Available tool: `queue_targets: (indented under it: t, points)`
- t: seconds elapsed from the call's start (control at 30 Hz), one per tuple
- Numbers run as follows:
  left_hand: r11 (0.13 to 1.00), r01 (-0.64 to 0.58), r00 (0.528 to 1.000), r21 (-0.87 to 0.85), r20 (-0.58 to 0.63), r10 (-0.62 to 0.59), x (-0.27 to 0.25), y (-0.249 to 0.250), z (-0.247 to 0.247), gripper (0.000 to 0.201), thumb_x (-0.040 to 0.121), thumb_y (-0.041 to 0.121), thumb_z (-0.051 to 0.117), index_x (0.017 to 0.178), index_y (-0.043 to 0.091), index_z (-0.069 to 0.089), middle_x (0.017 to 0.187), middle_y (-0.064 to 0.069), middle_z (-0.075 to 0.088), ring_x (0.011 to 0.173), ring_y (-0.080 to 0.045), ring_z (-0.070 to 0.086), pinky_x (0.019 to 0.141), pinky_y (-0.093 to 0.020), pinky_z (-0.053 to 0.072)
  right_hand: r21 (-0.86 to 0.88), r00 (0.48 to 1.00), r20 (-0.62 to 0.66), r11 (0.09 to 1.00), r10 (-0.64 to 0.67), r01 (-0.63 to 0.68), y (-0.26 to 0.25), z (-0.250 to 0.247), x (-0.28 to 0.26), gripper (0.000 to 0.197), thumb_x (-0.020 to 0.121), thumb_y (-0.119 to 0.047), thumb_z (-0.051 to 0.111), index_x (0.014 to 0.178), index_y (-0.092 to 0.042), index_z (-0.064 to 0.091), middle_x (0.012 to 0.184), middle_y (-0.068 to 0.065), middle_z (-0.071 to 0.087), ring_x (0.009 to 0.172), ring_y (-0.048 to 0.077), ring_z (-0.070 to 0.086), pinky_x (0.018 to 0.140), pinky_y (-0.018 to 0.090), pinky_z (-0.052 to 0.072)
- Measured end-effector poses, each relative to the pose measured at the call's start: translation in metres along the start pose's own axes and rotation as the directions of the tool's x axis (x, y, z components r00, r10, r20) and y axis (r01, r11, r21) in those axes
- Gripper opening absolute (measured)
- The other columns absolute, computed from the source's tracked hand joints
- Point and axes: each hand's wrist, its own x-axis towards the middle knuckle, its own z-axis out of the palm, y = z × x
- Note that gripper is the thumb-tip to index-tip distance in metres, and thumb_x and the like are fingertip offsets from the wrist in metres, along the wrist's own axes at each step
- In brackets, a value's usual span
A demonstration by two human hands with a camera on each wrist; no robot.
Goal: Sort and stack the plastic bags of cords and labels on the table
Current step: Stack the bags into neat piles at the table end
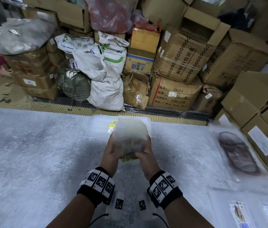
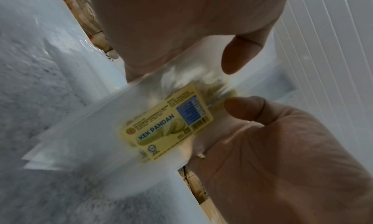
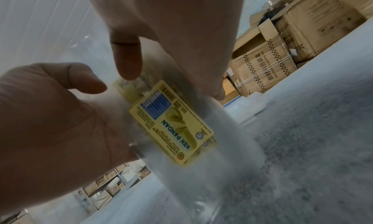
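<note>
- Both hands hold one clear plastic bag (image 1: 130, 134) upright above the table (image 1: 31, 153), mid-table, in front of the body.
- Left hand (image 1: 112, 152) grips the bag's lower left side, fingers curled round it.
- Right hand (image 1: 144, 152) grips the lower right side, thumb on the front.
- Yellow "KEK PANDAN" labels (image 2: 167, 123) sit inside the bag, between the two thumbs.
- Flat clear bags (image 1: 100, 127) lie on the table just behind the held one.
- Bag of dark cord (image 1: 237, 152) lies well apart to the right.

Bag of labels (image 1: 130, 134) sits above the table (image 1: 31, 153), centre. Flat bags (image 1: 100, 127) lie behind it. Cartons (image 1: 176, 63) stand beyond the table's far edge.
</note>
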Motion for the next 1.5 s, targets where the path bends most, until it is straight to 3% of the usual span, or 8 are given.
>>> queue_targets:
  t: [0.13, 0.3, 0.47, 0.6, 0.77, 1.13, 1.23, 1.5]
  points:
    - [0.999, 0.010, 1.000, 0.032, -0.020, -0.009, 0.002, -0.001, 0.000, 0.086, 0.049, 0.009, 0.066, 0.132, -0.002, 0.048, 0.107, -0.012, 0.065, 0.089, -0.010, 0.067, 0.062, -0.023, 0.053, -0.025, 1.000, -0.024, 1.000, 0.014, -0.015, 0.000, 0.001, 0.001, 0.078, 0.084, 0.024, 0.043, 0.138, -0.032, 0.040, 0.121, 0.006, 0.061, 0.098, 0.009, 0.066, 0.069, 0.026, 0.056]
    - [0.997, 0.044, 0.995, 0.060, -0.087, -0.038, 0.008, -0.005, 0.005, 0.063, 0.059, 0.002, 0.058, 0.122, 0.010, 0.052, 0.085, 0.009, 0.070, 0.087, -0.016, 0.064, 0.060, -0.023, 0.052, -0.072, 0.998, -0.038, 0.997, -0.041, 0.038, -0.002, 0.004, -0.002, 0.050, 0.097, 0.013, 0.039, 0.127, -0.027, 0.042, 0.117, 0.006, 0.060, 0.093, -0.001, 0.066, 0.074, 0.024, 0.056]
    - [0.999, 0.048, 0.999, 0.002, -0.019, -0.047, 0.002, 0.006, 0.012, 0.048, 0.082, -0.020, 0.045, 0.123, 0.005, 0.049, 0.072, 0.016, 0.069, 0.070, 0.000, 0.066, 0.056, -0.018, 0.051, -0.069, 0.997, -0.033, 0.995, -0.069, 0.066, -0.007, 0.000, -0.007, 0.046, 0.099, 0.012, 0.038, 0.128, -0.024, 0.039, 0.109, -0.002, 0.061, 0.085, -0.006, 0.065, 0.069, 0.019, 0.054]
    - [1.000, 0.029, 0.999, -0.007, -0.024, -0.029, -0.005, -0.001, 0.010, 0.061, 0.064, -0.002, 0.061, 0.123, 0.005, 0.050, 0.088, 0.002, 0.071, 0.080, -0.008, 0.068, 0.060, -0.022, 0.053, -0.074, 0.998, -0.043, 0.996, -0.046, 0.043, -0.007, -0.005, -0.012, 0.053, 0.098, 0.014, 0.036, 0.136, -0.022, 0.036, 0.117, 0.001, 0.060, 0.097, 0.001, 0.066, 0.076, 0.023, 0.056]
    - [0.999, 0.012, 0.999, 0.031, -0.034, -0.011, -0.012, -0.008, 0.000, 0.084, 0.049, 0.021, 0.071, 0.131, 0.020, 0.050, 0.114, 0.000, 0.067, 0.103, -0.017, 0.063, 0.074, -0.028, 0.052, -0.040, 0.997, -0.081, 0.999, -0.013, 0.009, -0.001, -0.003, -0.015, 0.074, 0.089, 0.019, 0.044, 0.144, -0.027, 0.030, 0.133, 0.007, 0.055, 0.121, 0.028, 0.057, 0.092, 0.050, 0.055]
    - [0.999, 0.029, 0.999, 0.029, 0.035, -0.030, -0.009, -0.009, -0.007, 0.106, 0.055, 0.020, 0.073, 0.151, 0.013, 0.028, 0.142, -0.022, 0.048, 0.124, -0.034, 0.052, 0.090, -0.045, 0.053, 0.007, 0.996, -0.080, 1.000, 0.025, -0.024, -0.004, -0.004, -0.016, 0.083, 0.080, 0.028, 0.041, 0.137, -0.032, 0.037, 0.133, 0.015, 0.055, 0.118, 0.034, 0.058, 0.075, 0.033, 0.058]
    - [1.000, 0.007, 0.999, 0.006, 0.051, -0.008, -0.007, -0.009, -0.005, 0.104, 0.045, 0.020, 0.066, 0.144, 0.007, 0.036, 0.122, -0.012, 0.060, 0.105, -0.020, 0.060, 0.073, -0.026, 0.052, -0.002, 0.996, -0.079, 0.999, 0.044, -0.044, -0.004, -0.006, -0.015, 0.083, 0.081, 0.028, 0.039, 0.137, -0.034, 0.037, 0.133, 0.015, 0.054, 0.115, 0.031, 0.059, 0.068, 0.026, 0.056]
    - [0.998, 0.011, 1.000, -0.067, 0.009, -0.011, -0.013, -0.005, 0.013, 0.065, 0.051, -0.003, 0.053, 0.113, 0.015, 0.047, 0.076, 0.008, 0.072, 0.067, -0.003, 0.066, 0.050, -0.019, 0.049, -0.013, 0.994, -0.088, 0.997, 0.069, -0.071, -0.006, -0.004, -0.014, 0.081, 0.077, 0.028, 0.038, 0.141, -0.022, 0.038, 0.116, 0.014, 0.061, 0.091, 0.020, 0.063, 0.056, 0.021, 0.050]
